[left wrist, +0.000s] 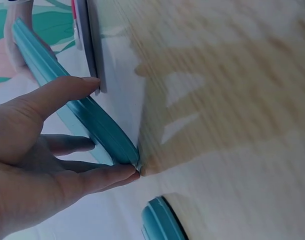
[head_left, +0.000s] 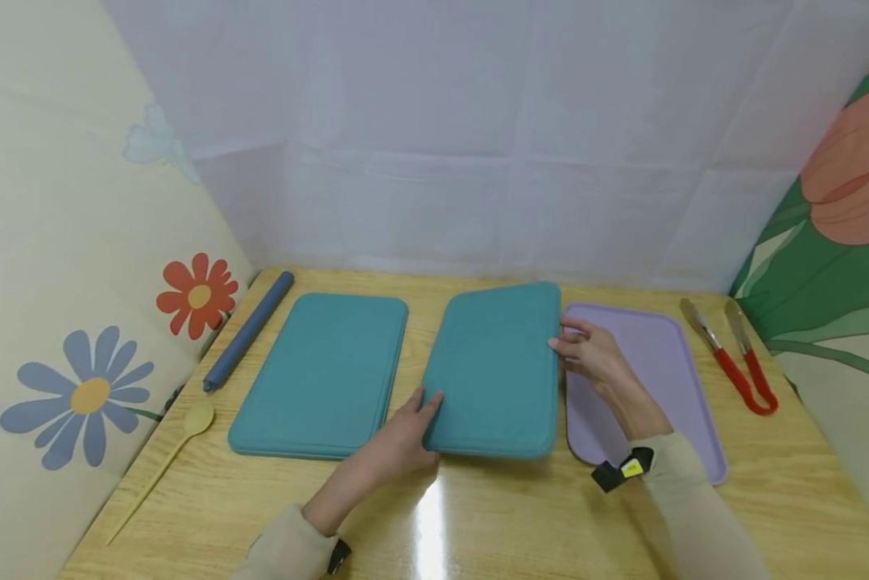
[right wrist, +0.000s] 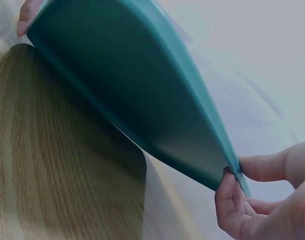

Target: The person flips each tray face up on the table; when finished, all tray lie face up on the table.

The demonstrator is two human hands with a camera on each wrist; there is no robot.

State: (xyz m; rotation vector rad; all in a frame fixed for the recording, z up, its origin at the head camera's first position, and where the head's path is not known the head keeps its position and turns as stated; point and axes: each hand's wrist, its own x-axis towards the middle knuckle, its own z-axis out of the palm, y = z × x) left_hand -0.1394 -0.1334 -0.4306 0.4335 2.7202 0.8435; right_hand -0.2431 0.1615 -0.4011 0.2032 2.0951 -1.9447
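A teal tray (head_left: 495, 366) is held in the middle, its right side raised off the wooden table and its left side low. My left hand (head_left: 398, 439) holds its lower left edge; in the left wrist view the thumb (left wrist: 67, 92) is on one side of the tray and fingers are on the other. With thumb and fingers, my right hand (head_left: 597, 358) pinches the raised right edge, seen closely in the right wrist view (right wrist: 262, 195). Left of it lies another teal tray (head_left: 321, 374) on the table. Behind my right hand is a flat purple tray (head_left: 644, 354).
Red-handled tongs (head_left: 746, 379) lie at the far right. On the left are a dark blue rod (head_left: 249, 332) and a yellow spoon (head_left: 166, 463). A pale cloth (head_left: 477, 161) hangs along the table's back edge, with flower-printed cloths at both sides.
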